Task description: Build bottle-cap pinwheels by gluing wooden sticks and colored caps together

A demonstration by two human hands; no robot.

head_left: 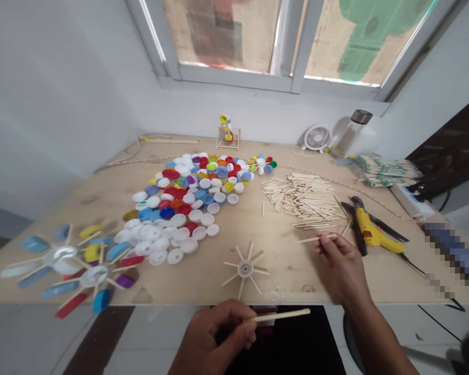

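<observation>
My left hand (214, 333) is below the table's front edge, closed in a pinch on a thin wooden stick (283, 315) that points right. My right hand (340, 265) rests on the wooden table (101, 198) with its fingertips pinching another wooden stick (312, 239) at the near edge of a pile of sticks (303, 200). Between the hands lies a white bottle cap with sticks radiating from it like spokes (245, 269).
A big heap of coloured and white bottle caps (187, 203) covers the table's middle left. Two finished cap-and-stick wheels (78, 265) lie at the left front. A yellow glue gun (369, 232), pliers, a small fan (317, 137), a bottle (352, 133) and packed sticks (383, 171) sit right.
</observation>
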